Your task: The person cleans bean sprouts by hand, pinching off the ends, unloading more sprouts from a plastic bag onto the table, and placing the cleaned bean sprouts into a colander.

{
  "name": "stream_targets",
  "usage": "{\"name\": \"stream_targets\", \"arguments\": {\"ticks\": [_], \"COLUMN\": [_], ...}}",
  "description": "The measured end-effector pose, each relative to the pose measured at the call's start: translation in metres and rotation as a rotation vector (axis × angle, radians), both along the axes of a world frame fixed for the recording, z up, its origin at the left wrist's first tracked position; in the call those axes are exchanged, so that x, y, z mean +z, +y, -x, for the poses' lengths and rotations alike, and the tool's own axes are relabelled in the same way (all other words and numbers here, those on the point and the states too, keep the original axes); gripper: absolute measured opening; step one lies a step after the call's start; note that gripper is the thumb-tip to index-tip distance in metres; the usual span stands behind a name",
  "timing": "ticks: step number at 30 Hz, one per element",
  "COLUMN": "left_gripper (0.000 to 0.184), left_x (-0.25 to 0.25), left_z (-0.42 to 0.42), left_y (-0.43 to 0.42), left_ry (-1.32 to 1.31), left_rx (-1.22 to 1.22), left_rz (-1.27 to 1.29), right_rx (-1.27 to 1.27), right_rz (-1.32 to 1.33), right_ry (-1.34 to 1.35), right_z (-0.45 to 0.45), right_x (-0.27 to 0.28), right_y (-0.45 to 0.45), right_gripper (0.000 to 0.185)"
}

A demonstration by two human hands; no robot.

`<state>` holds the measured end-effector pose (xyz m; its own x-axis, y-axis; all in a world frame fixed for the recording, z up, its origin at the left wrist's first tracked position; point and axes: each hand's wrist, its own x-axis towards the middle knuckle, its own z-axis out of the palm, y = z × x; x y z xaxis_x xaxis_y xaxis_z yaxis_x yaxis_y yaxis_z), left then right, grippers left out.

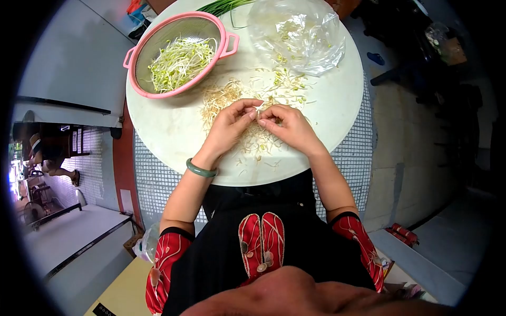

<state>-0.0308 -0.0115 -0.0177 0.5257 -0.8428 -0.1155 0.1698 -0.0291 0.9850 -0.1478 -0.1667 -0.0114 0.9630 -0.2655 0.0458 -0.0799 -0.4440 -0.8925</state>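
Observation:
My left hand (231, 125), with a green bangle (201, 168) on its wrist, and my right hand (291, 126) meet over the near half of a round white table (168, 142). Both are closed, thumbs against fingers, pinching a thin pale bean sprout (258, 109) between them; most of it is hidden by the fingertips. Under and around the hands lie loose sprout scraps (257, 145) and a brownish heap of thin root ends (221, 96). Just beyond my right hand, more bean sprouts (289, 80) with yellow-green heads are spread on the tabletop.
A pink-rimmed mesh colander (163, 96) holding a pile of bean sprouts (182, 62) stands at the far left. At the far right sits a clear plastic bag (311, 37) with some sprouts inside. Green stalks (224, 7) lie at the back edge. Another person's leg (60, 171) shows far left.

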Motion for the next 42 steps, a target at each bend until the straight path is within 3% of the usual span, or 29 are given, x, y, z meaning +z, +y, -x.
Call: {"name": "stream_targets", "arguments": {"ticks": [7, 13, 16, 19, 21, 24, 26, 29, 36, 38, 42], "left_gripper": [0.03, 0.027, 0.027, 0.027, 0.025, 0.023, 0.024, 0.024, 0.026, 0.027, 0.02], "left_x": [-0.004, -0.006, 0.016, 0.019, 0.03, 0.042, 0.034, 0.029, 0.026, 0.02, 0.01], "left_z": [0.0, 0.0, -0.004, -0.038, -0.07, -0.108, -0.121, -0.111, -0.045, -0.034, -0.008], "left_y": [0.003, 0.008, 0.017, 0.027, 0.035, 0.046, 0.048, 0.047, 0.032, 0.023, -0.001], "left_ry": [0.014, -0.256, -0.535, -1.096, -1.041, -1.4, -1.548, -1.57, -1.412, -1.401, -1.113], "left_rx": [-0.011, 0.033, -0.055, 0.27, 0.436, 0.51, 0.515, 0.605, 0.377, 0.258, 0.11], "left_rz": [0.003, -0.086, -0.227, -0.052, -0.079, -0.259, -0.336, -0.239, -0.078, -0.018, -0.016], "right_rx": [-0.027, -0.143, -0.162, 0.006, 0.154, -0.049, -0.036, 0.022, 0.102, 0.057, -0.128], "right_rz": [-0.059, 0.039, 0.155, 0.185, 0.236, 0.435, 0.518, 0.593, 0.603, 0.459, 0.124], "right_ry": [0.01, -0.01, -0.059, 0.013, 0.018, -0.002, -0.079, -0.094, 0.0, -0.023, -0.023], "right_z": [0.0, 0.005, 0.01, 0.021, 0.025, 0.023, 0.018, 0.015, 0.016, 0.016, 0.015], "right_x": [-0.004, -0.004, -0.001, 0.013, 0.013, 0.004, -0.006, -0.011, -0.003, 0.0, 0.006], "right_y": [0.005, -0.006, -0.016, -0.025, -0.029, -0.032, -0.035, -0.033, -0.041, -0.04, -0.031], "right_gripper": [0.019, 0.014, 0.012, 0.013, 0.014, 0.012, 0.01, 0.011, 0.013, 0.013, 0.011]}}
